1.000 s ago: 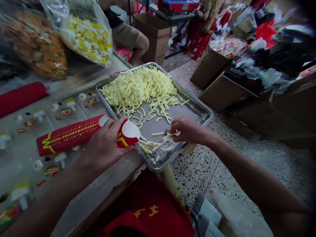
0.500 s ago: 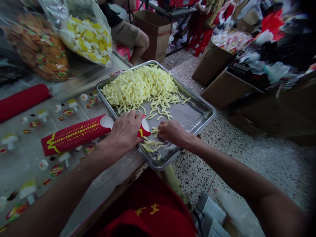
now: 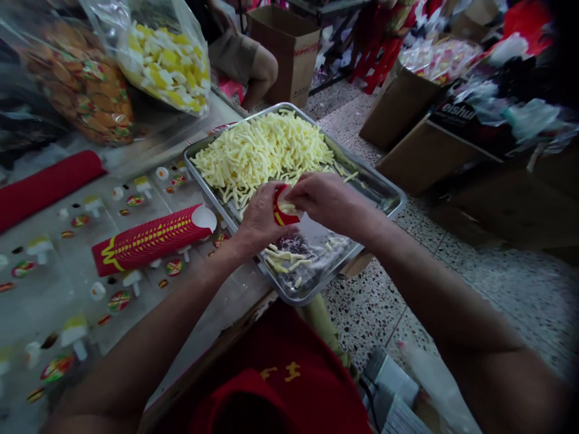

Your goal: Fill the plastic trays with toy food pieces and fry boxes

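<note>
My left hand (image 3: 260,220) is closed around a small red fry carton (image 3: 286,219), holding it tilted above the metal tray (image 3: 393,206). At the carton's mouth, my right hand (image 3: 332,202) has its fingers pinched together on pale french fries, mostly hidden by the fingers. Inside the tray, a large heap of pale yellow french fries (image 3: 265,147) fills the far side, and a few loose fries (image 3: 284,259) lie at the near corner. A nested stack of red fry cartons (image 3: 151,240) with yellow markings rests left of the tray.
Clear plastic bags of yellow-and-white pieces (image 3: 169,63) and orange round pieces (image 3: 85,78) stand at the back left. A red roll-like item (image 3: 49,187) lies below them. Small food-shaped pieces (image 3: 120,300) dot the table. Cardboard boxes (image 3: 411,99) sit right; a person's knee (image 3: 265,66) shows behind.
Both hands have lifted from the tray's near part and come together. My right hand has brought fries to the carton's mouth. The view has shifted slightly.
</note>
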`<state>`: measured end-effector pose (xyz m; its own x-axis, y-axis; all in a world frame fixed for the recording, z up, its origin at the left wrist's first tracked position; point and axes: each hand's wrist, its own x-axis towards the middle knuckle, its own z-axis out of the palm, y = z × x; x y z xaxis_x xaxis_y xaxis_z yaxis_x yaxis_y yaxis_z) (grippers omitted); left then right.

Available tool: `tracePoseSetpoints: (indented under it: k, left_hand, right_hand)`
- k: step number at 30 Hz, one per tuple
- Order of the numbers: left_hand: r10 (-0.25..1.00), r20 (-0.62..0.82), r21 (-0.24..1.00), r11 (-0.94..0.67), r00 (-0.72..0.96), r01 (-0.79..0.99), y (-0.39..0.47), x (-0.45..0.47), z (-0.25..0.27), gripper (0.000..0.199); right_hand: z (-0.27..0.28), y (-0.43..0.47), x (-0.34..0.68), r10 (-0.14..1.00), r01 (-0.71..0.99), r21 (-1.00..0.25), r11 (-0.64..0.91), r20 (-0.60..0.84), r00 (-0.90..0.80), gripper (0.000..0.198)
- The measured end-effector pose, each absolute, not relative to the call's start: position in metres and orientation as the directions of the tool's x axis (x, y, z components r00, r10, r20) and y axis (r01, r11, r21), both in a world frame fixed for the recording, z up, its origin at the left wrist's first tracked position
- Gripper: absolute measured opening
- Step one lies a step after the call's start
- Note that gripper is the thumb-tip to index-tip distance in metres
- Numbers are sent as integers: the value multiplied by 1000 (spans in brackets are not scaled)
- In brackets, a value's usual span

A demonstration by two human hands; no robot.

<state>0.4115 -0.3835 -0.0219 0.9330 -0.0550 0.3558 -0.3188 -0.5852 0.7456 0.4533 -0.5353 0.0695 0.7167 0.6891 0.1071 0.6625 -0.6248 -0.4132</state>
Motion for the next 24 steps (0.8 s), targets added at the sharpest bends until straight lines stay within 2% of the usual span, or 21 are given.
tracePoseSetpoints:
  k: [3, 6, 8, 11, 14, 16, 19, 22, 24]
  left_hand:
    - [-5, 390, 808, -477, 921, -345, -387, 408, -21, 83]
    - [23, 369, 769, -568, 929, -292, -378, 397, -12, 85]
    - [70, 356, 726, -648, 932, -229, -366, 387, -5, 90]
    - [143, 353, 704, -692, 925, -161, -346, 371, 2, 92]
    - [164, 347, 711, -688, 923, -145, -331, 357, 7, 90]
    - [183, 335, 716, -687, 924, -124, -324, 348, 10, 90]
    - [211, 300, 718, -692, 930, -75, -315, 337, 13, 90]
    - [190, 258, 707, -706, 947, -51, -308, 329, 15, 88]
    - [178, 229, 678, -734, 957, -26, -305, 324, 17, 86]
  right_hand:
    - [71, -542, 450, 591, 611, -472, -636, 212, 779, 14]
    - [61, -557, 440, 513, 579, -520, -628, 282, 811, 17]
    - [47, -565, 429, 552, 562, -503, -656, 187, 812, 18]
    - [20, -562, 408, 686, 618, -360, -699, -92, 722, 13]
    - [-1, -547, 396, 688, 653, -217, -725, -240, 685, 12]
    - [-5, -541, 399, 649, 615, -209, -760, -261, 714, 12]
    - [5, -547, 410, 633, 565, -298, -769, -230, 739, 15]
    - [17, -564, 415, 752, 660, -387, -644, -167, 637, 14]
    - [15, -572, 412, 844, 757, -378, -533, -166, 511, 13]
